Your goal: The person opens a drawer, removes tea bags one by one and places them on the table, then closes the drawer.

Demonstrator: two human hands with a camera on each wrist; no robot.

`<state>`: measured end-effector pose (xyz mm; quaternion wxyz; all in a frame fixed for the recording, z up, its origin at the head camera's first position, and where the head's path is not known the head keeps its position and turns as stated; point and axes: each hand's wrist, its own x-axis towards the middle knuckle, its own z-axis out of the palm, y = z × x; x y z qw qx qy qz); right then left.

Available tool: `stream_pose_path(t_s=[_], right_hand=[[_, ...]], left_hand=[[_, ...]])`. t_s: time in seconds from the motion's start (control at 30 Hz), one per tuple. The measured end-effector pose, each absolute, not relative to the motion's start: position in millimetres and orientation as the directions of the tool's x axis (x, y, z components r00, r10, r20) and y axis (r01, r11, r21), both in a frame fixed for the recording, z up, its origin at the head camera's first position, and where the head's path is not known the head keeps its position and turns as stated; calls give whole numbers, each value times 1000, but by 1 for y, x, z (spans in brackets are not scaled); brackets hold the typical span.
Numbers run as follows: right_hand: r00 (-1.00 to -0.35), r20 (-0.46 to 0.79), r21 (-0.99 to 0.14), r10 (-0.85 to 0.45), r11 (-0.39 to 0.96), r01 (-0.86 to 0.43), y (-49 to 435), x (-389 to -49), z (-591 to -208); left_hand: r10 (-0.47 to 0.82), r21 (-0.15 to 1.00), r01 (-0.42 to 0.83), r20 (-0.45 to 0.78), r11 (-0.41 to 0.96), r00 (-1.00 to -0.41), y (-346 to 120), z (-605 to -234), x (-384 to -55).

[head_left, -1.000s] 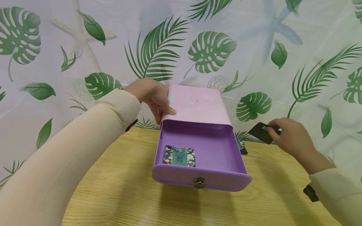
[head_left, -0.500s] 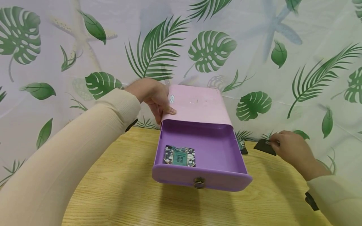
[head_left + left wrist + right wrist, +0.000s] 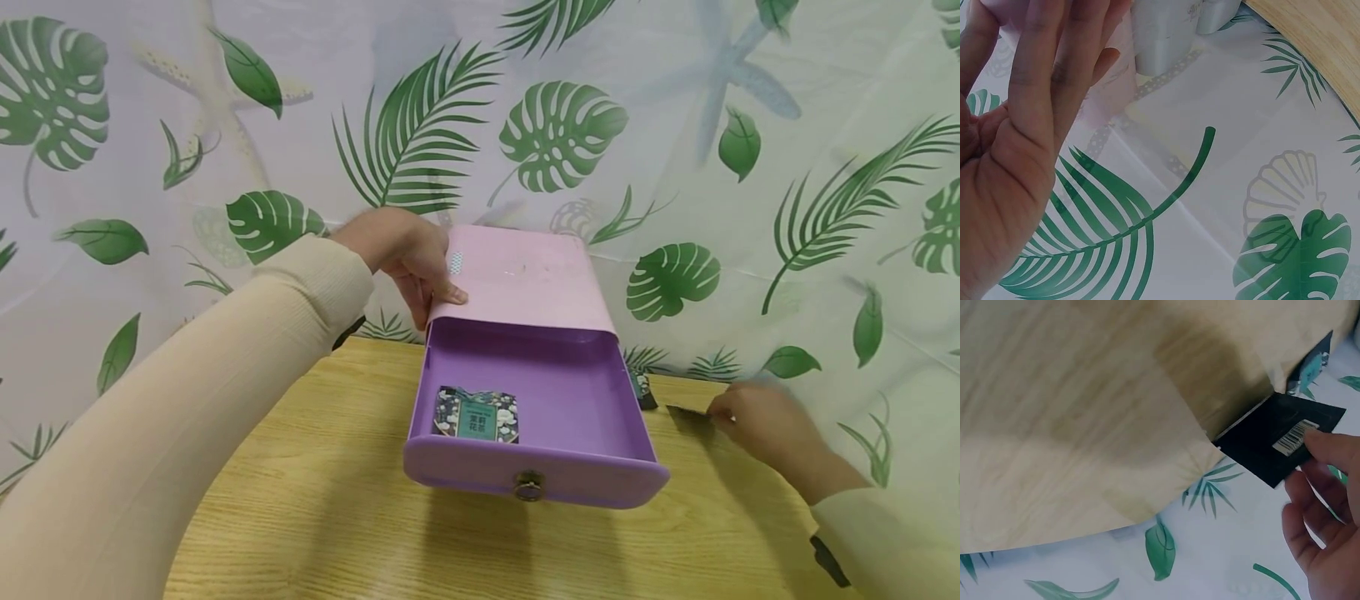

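In the head view my left hand (image 3: 414, 265) grips the left side of a pink drawer box (image 3: 525, 271), thumb on the top, fingers down the side. Its purple drawer (image 3: 540, 479) is pulled out, with a flowered tea bag sachet (image 3: 477, 417) lying at the front left inside. Off to the right, my right hand (image 3: 772, 429) pinches a dark tea bag sachet (image 3: 1266, 434) low over the table; the right wrist view shows its black side and barcode, one edge at the tabletop. A second sachet (image 3: 642, 390) is partly hidden behind the drawer's right side.
The wooden table (image 3: 315, 483) runs back to a leaf-printed cloth (image 3: 555, 125) hanging behind it. In the left wrist view, a pale cylindrical container (image 3: 1163, 37) stands beyond my left fingers. A round metal pull (image 3: 528, 486) sits on the drawer front.
My right hand has lowered the dark sachet to just over the table, and the sachet has tipped flatter. My left hand, the box and the drawer have stayed where they were.
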<state>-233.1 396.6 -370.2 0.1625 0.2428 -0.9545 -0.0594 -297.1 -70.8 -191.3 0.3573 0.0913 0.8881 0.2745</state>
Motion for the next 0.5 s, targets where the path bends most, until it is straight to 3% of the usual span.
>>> stream_pose_path(t_s=[0.5], right_hand=[[-889, 116, 83, -443, 896, -435, 392, -233, -395]], left_hand=[[360, 554, -38, -591, 832, -722, -72, -191, -304]])
